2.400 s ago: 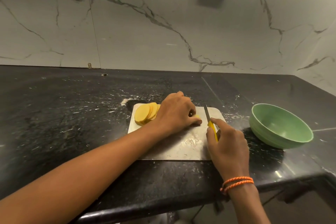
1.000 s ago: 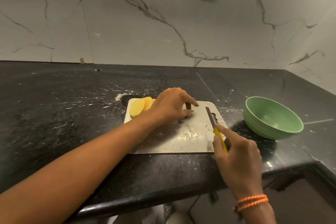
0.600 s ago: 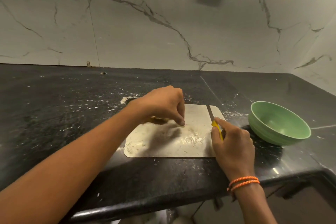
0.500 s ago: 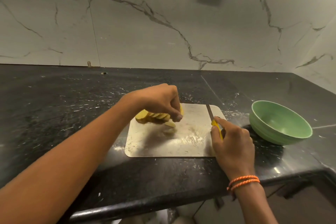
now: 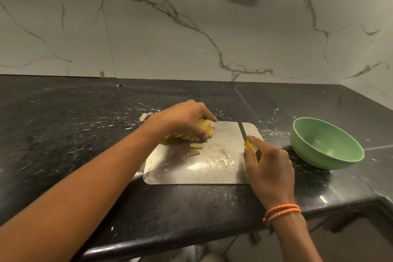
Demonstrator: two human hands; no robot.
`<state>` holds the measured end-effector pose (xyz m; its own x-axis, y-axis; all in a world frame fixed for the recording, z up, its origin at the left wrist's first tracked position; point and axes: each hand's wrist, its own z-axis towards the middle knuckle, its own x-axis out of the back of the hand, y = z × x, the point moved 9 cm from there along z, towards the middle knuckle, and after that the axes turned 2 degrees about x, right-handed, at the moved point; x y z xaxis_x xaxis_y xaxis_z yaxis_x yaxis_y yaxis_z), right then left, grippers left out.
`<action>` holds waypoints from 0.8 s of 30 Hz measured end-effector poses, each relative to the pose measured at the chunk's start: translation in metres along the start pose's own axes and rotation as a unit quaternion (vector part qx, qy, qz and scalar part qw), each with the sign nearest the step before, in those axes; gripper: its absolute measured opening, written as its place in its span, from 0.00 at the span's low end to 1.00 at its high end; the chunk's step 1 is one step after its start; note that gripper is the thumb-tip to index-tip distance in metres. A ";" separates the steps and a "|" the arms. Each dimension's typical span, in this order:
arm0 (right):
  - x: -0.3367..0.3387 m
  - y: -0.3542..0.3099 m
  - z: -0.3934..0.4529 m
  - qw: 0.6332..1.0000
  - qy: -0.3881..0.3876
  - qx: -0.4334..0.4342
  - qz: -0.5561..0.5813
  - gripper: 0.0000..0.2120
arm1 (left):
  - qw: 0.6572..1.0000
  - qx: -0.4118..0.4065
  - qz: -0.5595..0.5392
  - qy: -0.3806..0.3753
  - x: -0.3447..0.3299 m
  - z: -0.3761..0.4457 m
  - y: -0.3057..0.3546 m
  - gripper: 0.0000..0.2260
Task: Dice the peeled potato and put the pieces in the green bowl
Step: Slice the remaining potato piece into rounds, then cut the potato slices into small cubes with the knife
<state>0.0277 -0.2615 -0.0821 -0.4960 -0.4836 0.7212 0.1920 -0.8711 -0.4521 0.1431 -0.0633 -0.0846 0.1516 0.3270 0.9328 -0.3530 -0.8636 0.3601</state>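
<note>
My left hand (image 5: 187, 119) curls its fingers round the stack of potato slices (image 5: 204, 131) on the cutting board (image 5: 212, 166), gathered since a moment ago; two slices (image 5: 194, 149) have dropped. My right hand (image 5: 269, 166) grips the knife (image 5: 246, 140). Next, I judge: cutting strips. The green bowl (image 5: 325, 144) sits empty on the bench (image 5: 74, 123).

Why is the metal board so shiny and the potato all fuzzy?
Head view: lamp glare gleams on the cutting board; the left hand gripping the potato slices is smeared by motion blur; the wide lens curves the counter edge.
</note>
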 end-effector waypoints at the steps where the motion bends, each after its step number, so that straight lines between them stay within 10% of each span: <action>1: 0.000 0.000 0.000 1.000 0.000 -0.001 0.003 0.16 | 1.000 -0.003 -0.016 0.002 0.002 0.000 -0.001 0.30; 12: -0.001 0.001 0.001 1.000 -0.005 0.000 0.027 0.17 | 0.987 -0.035 -0.110 0.110 0.028 0.002 -0.004 0.18; 18: -0.004 0.002 0.001 1.000 -0.011 0.004 0.022 0.17 | 0.999 -0.024 -0.041 -0.022 -0.001 -0.002 -0.001 0.30; 24: -0.005 0.003 0.002 0.999 -0.016 0.004 0.032 0.17 | 0.998 -0.021 -0.016 0.051 0.013 -0.003 0.001 0.30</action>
<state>0.0326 -0.2618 -0.0861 -0.4548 -0.5405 0.7078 0.2286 -0.8390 -0.4937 0.1414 -0.0589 -0.0719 0.0696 0.3926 0.9171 -0.3878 -0.8364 0.3874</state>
